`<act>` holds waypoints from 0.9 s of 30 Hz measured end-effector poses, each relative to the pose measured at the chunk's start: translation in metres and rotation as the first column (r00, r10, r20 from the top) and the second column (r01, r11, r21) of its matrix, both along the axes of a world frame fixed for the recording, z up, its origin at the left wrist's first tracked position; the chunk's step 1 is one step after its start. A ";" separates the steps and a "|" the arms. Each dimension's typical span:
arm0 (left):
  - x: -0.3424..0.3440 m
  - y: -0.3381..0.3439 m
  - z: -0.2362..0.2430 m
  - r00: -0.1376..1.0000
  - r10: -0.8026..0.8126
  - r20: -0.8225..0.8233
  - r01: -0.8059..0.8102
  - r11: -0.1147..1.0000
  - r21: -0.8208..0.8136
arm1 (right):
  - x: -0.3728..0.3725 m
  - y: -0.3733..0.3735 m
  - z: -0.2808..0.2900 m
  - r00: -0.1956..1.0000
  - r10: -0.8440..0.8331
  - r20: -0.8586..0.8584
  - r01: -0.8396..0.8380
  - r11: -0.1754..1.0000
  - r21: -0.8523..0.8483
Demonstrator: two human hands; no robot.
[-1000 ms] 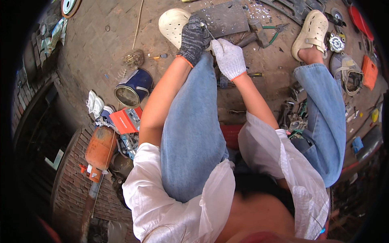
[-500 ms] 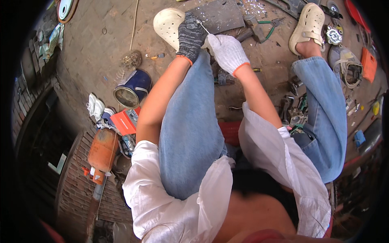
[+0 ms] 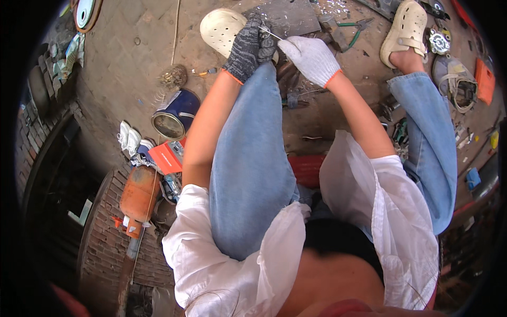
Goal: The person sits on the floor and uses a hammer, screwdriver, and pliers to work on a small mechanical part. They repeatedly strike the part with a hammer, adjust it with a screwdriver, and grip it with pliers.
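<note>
My left hand (image 3: 248, 48), in a dark grey knit glove with an orange cuff, is closed beside my knee, near the toe of the cream clog (image 3: 219, 33). A thin metal rod (image 3: 271, 33) runs from its fingers across to my right hand (image 3: 311, 59). That hand wears a white knit glove with an orange cuff, and its thumb and fingers pinch the rod's other end. Whatever else the left fingers may hold is hidden. A dark flat metal plate (image 3: 296, 18) lies on the ground just beyond the hands.
Green-handled pliers (image 3: 355, 36) lie beyond my right hand. To the left stand a blue can (image 3: 176, 113), a red box (image 3: 166, 157) and an orange cylinder (image 3: 138, 195). At far right are a strapped cap-like item (image 3: 453, 79) and an orange block (image 3: 484, 79); small scraps lie scattered.
My right hand has moved right and slightly away from the left, still gripping the rod, with more of it showing. The left hand has turned, its fingertips now visible.
</note>
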State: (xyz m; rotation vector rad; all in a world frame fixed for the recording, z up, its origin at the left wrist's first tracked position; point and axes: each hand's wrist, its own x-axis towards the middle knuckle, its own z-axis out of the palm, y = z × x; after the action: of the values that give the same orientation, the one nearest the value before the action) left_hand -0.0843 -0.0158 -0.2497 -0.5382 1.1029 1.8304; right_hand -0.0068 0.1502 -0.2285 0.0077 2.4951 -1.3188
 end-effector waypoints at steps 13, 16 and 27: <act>0.005 -0.009 -0.046 0.083 -0.626 -0.775 -0.250 0.740 -0.625 | 0.018 -0.024 0.019 0.892 -0.191 0.409 0.338 0.883 -0.325; 0.001 -0.010 -0.041 -0.145 -0.731 -0.667 -0.378 0.664 -0.646 | 0.019 -0.029 0.030 0.832 -0.219 0.509 0.494 0.710 -0.501; 0.003 -0.009 -0.058 0.123 -0.867 -0.482 -0.236 0.447 -0.863 | 0.029 -0.053 -0.007 0.857 -0.373 0.356 0.509 0.725 -0.464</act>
State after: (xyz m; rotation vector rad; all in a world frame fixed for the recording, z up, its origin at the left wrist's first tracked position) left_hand -0.0816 -0.0247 -0.3081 0.6892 2.7701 0.7442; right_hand 0.0221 0.0977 -0.2352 0.6403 1.8875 -2.0487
